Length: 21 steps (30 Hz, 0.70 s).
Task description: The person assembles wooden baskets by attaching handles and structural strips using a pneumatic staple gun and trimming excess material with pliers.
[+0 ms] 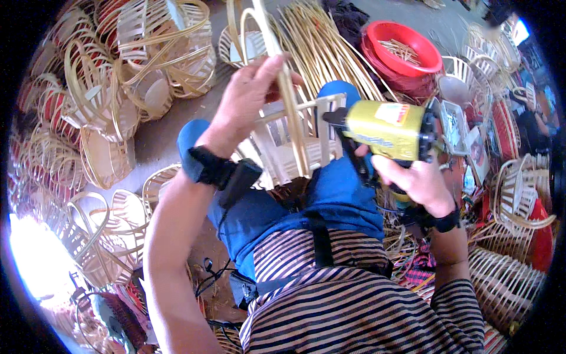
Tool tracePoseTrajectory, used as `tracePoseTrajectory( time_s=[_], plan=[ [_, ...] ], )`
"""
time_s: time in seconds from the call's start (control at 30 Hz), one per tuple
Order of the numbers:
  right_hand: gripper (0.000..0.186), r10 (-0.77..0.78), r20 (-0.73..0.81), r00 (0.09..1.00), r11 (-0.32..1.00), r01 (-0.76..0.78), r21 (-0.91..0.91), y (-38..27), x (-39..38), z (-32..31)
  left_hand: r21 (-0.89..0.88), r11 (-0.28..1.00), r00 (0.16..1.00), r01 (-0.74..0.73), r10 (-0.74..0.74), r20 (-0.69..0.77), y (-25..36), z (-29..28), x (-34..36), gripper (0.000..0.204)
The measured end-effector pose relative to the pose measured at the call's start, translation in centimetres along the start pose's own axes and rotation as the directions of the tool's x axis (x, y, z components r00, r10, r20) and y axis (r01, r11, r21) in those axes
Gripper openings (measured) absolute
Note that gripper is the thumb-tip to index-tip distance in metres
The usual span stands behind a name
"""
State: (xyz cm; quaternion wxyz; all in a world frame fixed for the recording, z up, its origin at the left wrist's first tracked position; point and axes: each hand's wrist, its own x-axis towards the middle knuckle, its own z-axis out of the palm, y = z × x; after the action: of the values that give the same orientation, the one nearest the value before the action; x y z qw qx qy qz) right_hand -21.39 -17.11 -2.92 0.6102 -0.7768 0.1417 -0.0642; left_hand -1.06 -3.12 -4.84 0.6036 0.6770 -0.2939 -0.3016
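Note:
A pale bamboo basket (pixel 322 148) with upright slats rests tilted on my lap, between my blue-trousered knees. My left hand (pixel 250 88) is closed round its tall handle strip (pixel 287 94), near the rim; some of its fingers are hidden behind the strip. In my right hand (pixel 415 180) is a yellow and black nail gun (pixel 383 127), held by its grip. The gun's black end lies right by the basket's right-hand slats; whether they touch I cannot tell.
Stacks of finished baskets (pixel 97 106) fill the left side. Long bamboo sticks (pixel 330 56) lie ahead of my knees. A red basin (pixel 407 38) holding short sticks stands at the far right. More baskets (pixel 513 194) and loose strips crowd the right side. Black cables (pixel 215 271) lie at lower left.

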Motion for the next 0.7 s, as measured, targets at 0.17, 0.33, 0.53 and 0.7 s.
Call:
tracePoseTrajectory(
  time_s=[0.17, 0.33, 0.53, 0.7],
  plan=[
    [0.035, 0.294, -0.148, 0.944, 0.951, -0.305, -0.06, 6.7, -3.6, -7.1, 0.584, 0.783, 0.945, -0.217, 0.318, -0.075, 3.4, -5.3, -0.4, 0.047],
    [0.054, 0.173, -0.63, 0.757, 0.665, -0.561, -0.492, 17.5, -10.1, -11.4, 0.657, -0.672, 0.658, -0.343, 0.328, 0.678, 12.7, -12.0, -2.6, 0.069],
    [0.066, 0.044, -0.898, 0.438, 0.411, -0.827, -0.384, 27.4, -15.0, -12.6, 0.611, -0.545, 0.587, -0.574, 0.247, 0.771, 11.0, -12.8, 5.7, 0.032],
    [0.06, 0.13, -0.963, 0.237, 0.244, -0.949, -0.2, 27.0, -12.4, -12.1, 0.746, -0.44, 0.705, -0.501, 0.292, 0.646, 8.5, -15.0, 4.3, 0.017]
  ],
)
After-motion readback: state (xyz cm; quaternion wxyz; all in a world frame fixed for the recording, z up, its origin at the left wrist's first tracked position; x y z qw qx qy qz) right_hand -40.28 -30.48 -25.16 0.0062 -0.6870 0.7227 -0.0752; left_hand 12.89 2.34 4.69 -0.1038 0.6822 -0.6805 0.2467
